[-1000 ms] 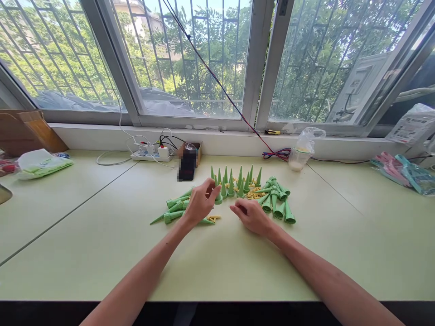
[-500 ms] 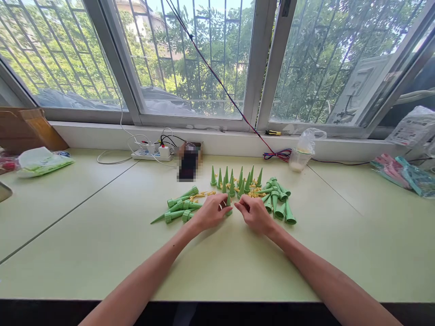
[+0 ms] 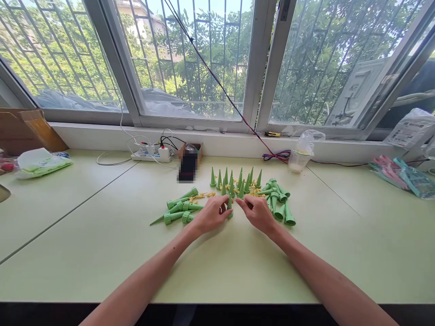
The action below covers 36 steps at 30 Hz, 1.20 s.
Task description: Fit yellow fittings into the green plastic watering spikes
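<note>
My left hand (image 3: 213,214) is closed around a green plastic cone spike (image 3: 230,202), which stands upright on the table. Just right of it, my right hand (image 3: 257,212) is closed in a pinch, its fingertips close to the held spike; anything between them is too small to make out. Behind both hands stand several upright green spikes (image 3: 219,180) with small yellow pieces (image 3: 208,194) scattered around them. More spikes (image 3: 175,216) lie on their sides left of my left hand. A heap of green spikes (image 3: 288,213) lies right of my right hand, some with their hollow ends showing.
Along the back of the pale green table (image 3: 217,267) are a power strip (image 3: 151,156), a small box (image 3: 198,151) with a blurred dark object, coiled wires (image 3: 277,155) and a plastic cup (image 3: 299,160) with a bag. Plastic packages (image 3: 44,163) lie far left, others (image 3: 404,174) far right.
My left hand has brought a spike from the row nearer to me, setting it upright on the table. My right hand has shifted slightly right, still pinched.
</note>
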{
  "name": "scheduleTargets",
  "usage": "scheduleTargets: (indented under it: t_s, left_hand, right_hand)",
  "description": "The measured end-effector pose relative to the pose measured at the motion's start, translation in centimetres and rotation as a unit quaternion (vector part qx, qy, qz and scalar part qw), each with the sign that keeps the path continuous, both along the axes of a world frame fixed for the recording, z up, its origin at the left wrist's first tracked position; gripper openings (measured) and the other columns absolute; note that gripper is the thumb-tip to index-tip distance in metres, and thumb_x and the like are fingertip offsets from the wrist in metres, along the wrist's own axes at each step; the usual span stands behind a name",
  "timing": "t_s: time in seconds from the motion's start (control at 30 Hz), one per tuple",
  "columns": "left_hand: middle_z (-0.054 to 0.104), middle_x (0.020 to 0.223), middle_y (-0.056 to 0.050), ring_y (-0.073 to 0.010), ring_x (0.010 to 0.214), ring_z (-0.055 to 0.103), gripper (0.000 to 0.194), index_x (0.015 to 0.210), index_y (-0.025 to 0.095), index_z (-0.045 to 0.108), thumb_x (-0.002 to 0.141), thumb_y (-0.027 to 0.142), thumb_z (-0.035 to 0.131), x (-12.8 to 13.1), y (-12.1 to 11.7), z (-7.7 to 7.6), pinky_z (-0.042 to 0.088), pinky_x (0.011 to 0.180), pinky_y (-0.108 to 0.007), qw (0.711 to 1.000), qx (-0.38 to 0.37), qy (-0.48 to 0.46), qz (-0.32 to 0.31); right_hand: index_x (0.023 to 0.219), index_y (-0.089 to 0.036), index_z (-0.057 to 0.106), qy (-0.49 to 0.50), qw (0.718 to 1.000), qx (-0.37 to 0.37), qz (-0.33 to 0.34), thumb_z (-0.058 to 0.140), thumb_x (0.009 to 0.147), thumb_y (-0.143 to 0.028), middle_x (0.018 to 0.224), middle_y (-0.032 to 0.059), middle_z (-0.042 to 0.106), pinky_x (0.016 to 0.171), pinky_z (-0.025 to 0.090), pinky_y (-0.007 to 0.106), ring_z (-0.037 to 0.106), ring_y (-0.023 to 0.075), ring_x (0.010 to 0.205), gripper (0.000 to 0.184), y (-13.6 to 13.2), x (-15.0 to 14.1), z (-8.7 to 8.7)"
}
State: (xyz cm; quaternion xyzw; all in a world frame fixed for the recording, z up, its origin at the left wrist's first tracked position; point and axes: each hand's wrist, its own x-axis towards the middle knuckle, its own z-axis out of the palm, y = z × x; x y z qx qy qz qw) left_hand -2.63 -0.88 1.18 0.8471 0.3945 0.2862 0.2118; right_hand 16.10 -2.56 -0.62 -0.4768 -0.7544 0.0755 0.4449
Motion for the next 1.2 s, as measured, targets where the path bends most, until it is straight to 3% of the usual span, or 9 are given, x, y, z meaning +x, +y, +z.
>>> scheduleTargets:
  t_s: [0.3,0.43,0.67,0.8,0.9,1.0,1.1,1.2]
  left_hand:
    - [0.054,0.065,0.004,-0.0092,0.056,0.049,0.013,0.085,0.017,0.056,0.075,0.011,0.051,1.1,-1.7,-0.1,0.04,0.057,-0.021,0.995,-0.023,-0.024,-0.095]
    - [0.056,0.068,0.003,-0.0088,0.057,0.048,0.012,0.082,0.018,0.054,0.074,0.01,0.051,1.4,-2.4,-0.1,0.039,0.055,-0.021,0.991,-0.034,-0.027,-0.13]
    - [0.057,0.068,0.001,-0.0088,0.056,0.047,0.007,0.077,0.017,0.053,0.073,0.011,0.052,1.6,-2.6,-0.1,0.039,0.054,-0.021,0.988,-0.048,-0.033,-0.146]
    - [0.058,0.071,0.001,-0.0086,0.057,0.049,0.013,0.083,0.017,0.056,0.072,0.011,0.052,1.6,-2.6,-0.1,0.04,0.055,-0.02,0.987,-0.054,-0.035,-0.15]
    - [0.058,0.071,0.001,-0.0085,0.056,0.048,0.016,0.086,0.017,0.058,0.072,0.011,0.053,1.6,-2.6,-0.1,0.04,0.054,-0.02,0.987,-0.051,-0.036,-0.147]
    - [0.056,0.07,0.001,-0.0082,0.056,0.047,0.016,0.085,0.017,0.059,0.071,0.01,0.053,1.6,-2.6,-0.1,0.039,0.053,-0.02,0.987,-0.044,-0.046,-0.148]
    - [0.055,0.069,0.002,-0.0081,0.055,0.046,0.016,0.085,0.017,0.059,0.071,0.01,0.053,1.6,-2.6,-0.1,0.039,0.053,-0.019,0.986,-0.047,-0.052,-0.148]
    - [0.054,0.068,0.002,-0.0083,0.055,0.046,0.015,0.085,0.017,0.059,0.072,0.011,0.053,1.6,-2.6,-0.1,0.038,0.053,-0.02,0.986,-0.053,-0.053,-0.148]
  right_hand:
    - [0.092,-0.019,0.054,0.026,1.0,-0.01,0.013,0.045,0.093,-0.024,0.065,-0.0019,0.058,0.058,0.037,0.022,0.05,0.0123,0.054,0.011,0.1,0.0,0.0]
    - [0.082,-0.019,0.054,0.026,0.999,-0.024,0.017,0.044,0.094,-0.023,0.065,-0.0008,0.059,0.058,0.037,0.022,0.053,0.0128,0.056,0.016,0.1,0.1,-0.1]
    - [0.064,-0.021,0.042,-0.025,0.999,-0.04,-0.016,0.05,0.093,-0.035,0.05,-0.0033,0.052,0.053,0.033,0.023,0.044,0.0116,0.046,0.033,0.0,0.1,-0.4]
    - [0.058,-0.021,0.037,-0.029,0.995,0.017,-0.089,0.047,0.094,-0.047,0.046,-0.0042,0.044,0.051,0.028,0.024,0.037,0.0108,0.043,0.045,0.5,0.8,-0.2]
    - [0.058,-0.02,0.039,-0.037,0.985,0.048,-0.161,0.043,0.096,-0.046,0.048,-0.0032,0.045,0.052,0.027,0.025,0.036,0.0115,0.044,0.046,1.3,2.3,0.3]
    - [0.071,-0.02,0.049,-0.044,0.974,0.047,-0.217,0.047,0.094,-0.038,0.061,-0.0001,0.058,0.056,0.032,0.025,0.048,0.0142,0.052,0.029,2.4,4.3,0.6]
    - [0.088,-0.018,0.056,-0.082,0.981,0.018,-0.177,0.053,0.088,-0.029,0.082,0.0068,0.066,0.068,0.04,0.028,0.06,0.0197,0.074,0.012,3.4,5.9,0.5]
    - [0.094,-0.017,0.059,-0.148,0.98,-0.031,-0.132,0.056,0.086,-0.028,0.096,0.0106,0.068,0.082,0.041,0.033,0.061,0.0243,0.092,0.015,4.2,6.7,0.1]
